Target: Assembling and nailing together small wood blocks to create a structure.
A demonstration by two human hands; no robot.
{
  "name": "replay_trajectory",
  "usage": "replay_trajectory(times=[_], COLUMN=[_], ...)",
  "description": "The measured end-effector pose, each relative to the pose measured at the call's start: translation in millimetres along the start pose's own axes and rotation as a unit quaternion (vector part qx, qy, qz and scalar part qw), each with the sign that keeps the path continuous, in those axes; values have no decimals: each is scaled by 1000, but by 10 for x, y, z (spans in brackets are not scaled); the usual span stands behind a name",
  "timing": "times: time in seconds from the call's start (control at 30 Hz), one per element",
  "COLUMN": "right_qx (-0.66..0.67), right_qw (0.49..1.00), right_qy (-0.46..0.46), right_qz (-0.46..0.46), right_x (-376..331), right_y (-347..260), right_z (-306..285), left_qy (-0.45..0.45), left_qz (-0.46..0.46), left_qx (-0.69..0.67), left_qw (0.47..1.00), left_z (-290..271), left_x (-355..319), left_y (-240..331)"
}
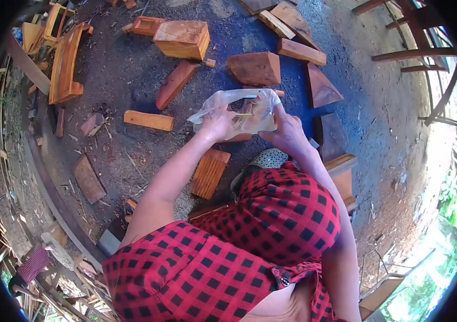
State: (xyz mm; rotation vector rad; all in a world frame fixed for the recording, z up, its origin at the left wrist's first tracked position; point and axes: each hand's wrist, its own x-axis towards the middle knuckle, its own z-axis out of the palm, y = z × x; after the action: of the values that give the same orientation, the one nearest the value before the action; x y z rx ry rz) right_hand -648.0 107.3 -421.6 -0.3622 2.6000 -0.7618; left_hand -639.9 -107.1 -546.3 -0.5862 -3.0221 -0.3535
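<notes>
A clear plastic bag (215, 100) is stretched between my two hands with its mouth spread wide. My left hand (219, 124) is closed on the bag's left side, the thumb toward the opening. On the other side my right hand (288, 131) grips the rim between thumb and fingers, the index finger reaching up along the edge. A thin yellow-green stick (244, 114) shows in the opening; other contents are too small to make out. Just beyond the bag lies a reddish wood block (254, 68). A striped wood block (210, 174) rests near my left forearm.
Wooden pieces lie around on the dirt floor, among them a large box-like block (183, 40), a flat light board (149, 120) and a dark triangular piece (322, 86). A long curved wooden piece (66, 64) stands at the left. Wooden furniture legs (414, 55) stand at the far right.
</notes>
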Motion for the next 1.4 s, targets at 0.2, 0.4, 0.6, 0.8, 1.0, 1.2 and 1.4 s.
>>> replay_trajectory(times=[0.2,0.4,0.6,0.8,1.0,1.2,1.4], right_qx=[18,10,12,51,120,122,124], right_qw=[1000,999,999,997,985,985,986], right_qy=[-17,-32,-30,-54,-75,-107,-109], right_qz=[-4,-18,-3,31,95,56,31], right_x=[-25,-55,-155,-301,-515,-613,-598], right_y=[-7,-28,26,46,47,96,43], right_z=[-12,-23,38,78,-12,1,-33], left_qy=[-171,-85,-101,-95,-101,-74,-60], left_qz=[-126,-89,-51,-28,41,13,3], left_qx=[-85,-54,-85,-71,-25,-23,-21], left_qw=[973,991,990,993,994,997,998], left_z=[-62,36,25,48,102,141,75], left_x=[186,230,145,141,146,-87,-253], left_y=[-62,-190,-168,-122,-185,-269,-322])
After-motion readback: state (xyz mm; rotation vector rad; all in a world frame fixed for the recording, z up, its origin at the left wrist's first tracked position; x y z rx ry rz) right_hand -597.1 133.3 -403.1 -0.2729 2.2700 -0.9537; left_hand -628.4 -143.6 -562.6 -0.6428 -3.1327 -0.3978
